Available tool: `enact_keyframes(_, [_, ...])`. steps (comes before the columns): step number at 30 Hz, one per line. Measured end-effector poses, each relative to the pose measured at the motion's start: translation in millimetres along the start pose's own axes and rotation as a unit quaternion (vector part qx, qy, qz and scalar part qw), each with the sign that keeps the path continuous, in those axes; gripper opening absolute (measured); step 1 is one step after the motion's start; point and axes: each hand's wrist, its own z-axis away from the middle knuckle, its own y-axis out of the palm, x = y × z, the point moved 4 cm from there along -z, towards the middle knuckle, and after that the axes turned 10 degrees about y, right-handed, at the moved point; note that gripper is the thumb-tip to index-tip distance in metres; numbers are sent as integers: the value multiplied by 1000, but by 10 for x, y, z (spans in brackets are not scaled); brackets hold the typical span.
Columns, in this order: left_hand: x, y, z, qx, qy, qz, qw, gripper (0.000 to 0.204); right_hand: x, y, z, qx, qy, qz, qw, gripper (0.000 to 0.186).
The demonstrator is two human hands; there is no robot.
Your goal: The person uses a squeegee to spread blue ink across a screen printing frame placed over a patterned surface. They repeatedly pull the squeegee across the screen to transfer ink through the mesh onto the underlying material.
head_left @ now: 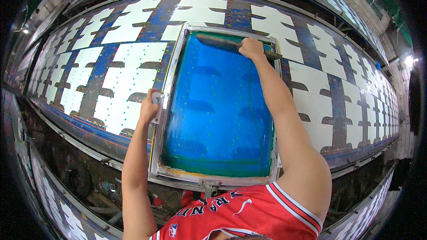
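I have the right hand (252, 49) gripping the squeegee (218, 42), which lies across the far end of the blue screen (218, 124). My left hand (150, 103) is curled around a pale piece (157, 98) at the screen's left edge. White panels (133, 55) cover the table (94, 78) left, right and far.

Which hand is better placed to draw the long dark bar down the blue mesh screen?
Probably the right hand: it grips the bar near the far edge of the screen. The left hand sits apart, on a whitish piece at the silvery metal frame.
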Motion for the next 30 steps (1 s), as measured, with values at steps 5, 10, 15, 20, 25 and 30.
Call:
enact_keyframes(5, [53,8,-53,-2,36,13,999,52,135,-282,771,38,20,5,999,28])
enact_keyframes(10, [134,49,-46,-10,44,25,999,56,287,-427,1657,60,33,-3,998,25])
enact_keyframes(15, [65,2,-8,-10,81,48,996,54,458,-511,2601,66,23,-8,998,22])
enact_keyframes(20, [107,22,-42,-3,65,27,998,51,639,-588,3436,70,19,-27,997,23])
enact_keyframes(25, [177,55,-79,-14,82,28,996,51,824,-677,4178,87,16,-29,996,25])
enact_keyframes(30, [138,41,-64,-9,83,41,996,51,950,-730,4820,91,-3,-34,995,28])
